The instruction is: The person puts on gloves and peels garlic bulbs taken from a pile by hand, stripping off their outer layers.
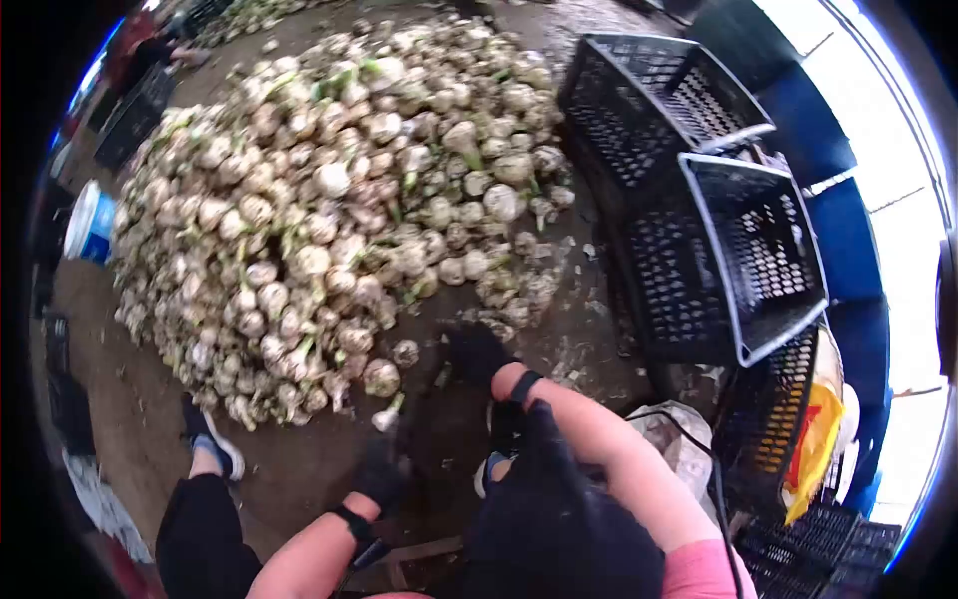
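Note:
A large heap of garlic bulbs (309, 215), with dirt on them and some green stems, lies on the ground in front of me. My left hand (379, 474), in a black glove, is low at the heap's near edge. Close to its fingertips is one garlic bulb (384, 416) with a short green stem; whether the fingers touch it, I cannot make out. My right hand (475, 351), also black-gloved, reaches to the heap's near right edge. Its fingers blend into the dark ground, so their grip is hidden. Both wrists wear dark bands.
Black plastic crates (689, 260) stand along the right side, beside a blue wall. A yellow and red bag (818, 439) and a whitish plastic bag (679, 439) are near them. At the left is a white and blue bucket (92, 222). Another person (150, 50) is at the far left.

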Tool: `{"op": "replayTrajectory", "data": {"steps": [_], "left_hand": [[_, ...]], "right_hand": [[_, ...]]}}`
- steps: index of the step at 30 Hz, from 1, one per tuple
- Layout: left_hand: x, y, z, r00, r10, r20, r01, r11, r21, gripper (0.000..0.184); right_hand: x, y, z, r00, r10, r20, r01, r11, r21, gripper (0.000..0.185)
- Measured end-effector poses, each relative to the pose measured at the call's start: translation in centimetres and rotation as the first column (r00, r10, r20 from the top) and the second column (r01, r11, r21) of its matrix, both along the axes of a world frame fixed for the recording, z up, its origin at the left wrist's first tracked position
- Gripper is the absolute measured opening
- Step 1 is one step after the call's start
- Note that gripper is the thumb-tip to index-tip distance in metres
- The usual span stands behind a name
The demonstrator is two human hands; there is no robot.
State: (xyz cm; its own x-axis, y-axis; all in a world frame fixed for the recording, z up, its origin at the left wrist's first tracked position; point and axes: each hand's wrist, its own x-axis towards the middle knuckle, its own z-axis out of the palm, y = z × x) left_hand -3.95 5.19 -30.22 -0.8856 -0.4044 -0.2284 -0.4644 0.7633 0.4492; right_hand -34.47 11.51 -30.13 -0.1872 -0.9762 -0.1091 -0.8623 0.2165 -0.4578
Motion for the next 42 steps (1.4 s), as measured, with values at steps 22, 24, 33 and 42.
{"op": "replayTrajectory", "data": {"steps": [22, 24, 33, 42], "left_hand": [[4.6, 3.4, 32.6, 0.549, 0.797, -0.252, 0.232, 0.144, 0.962, 0.024], [6.4, 2.9, 30.2, 0.451, 0.834, -0.319, 0.255, 0.222, 0.941, 0.023], [8.6, -1.8, 25.7, 0.673, 0.727, -0.137, 0.016, 0.171, 0.985, 0.029], [6.7, -0.6, 20.1, 0.702, 0.711, -0.046, 0.123, -0.057, 0.991, 0.034]], "right_hand": [[19.0, 2.8, 41.6, 0.949, 0.312, 0.049, -0.283, 0.908, -0.308, 0.053], [22.9, 3.5, 39.1, 0.978, 0.177, 0.114, -0.133, 0.939, -0.316, 0.063], [25.0, 3.5, 27.0, 0.826, -0.053, 0.561, 0.273, 0.909, -0.316, 0.067], [23.9, 5.1, 23.8, 0.904, -0.15, 0.401, 0.305, 0.882, -0.358, 0.063]]}}
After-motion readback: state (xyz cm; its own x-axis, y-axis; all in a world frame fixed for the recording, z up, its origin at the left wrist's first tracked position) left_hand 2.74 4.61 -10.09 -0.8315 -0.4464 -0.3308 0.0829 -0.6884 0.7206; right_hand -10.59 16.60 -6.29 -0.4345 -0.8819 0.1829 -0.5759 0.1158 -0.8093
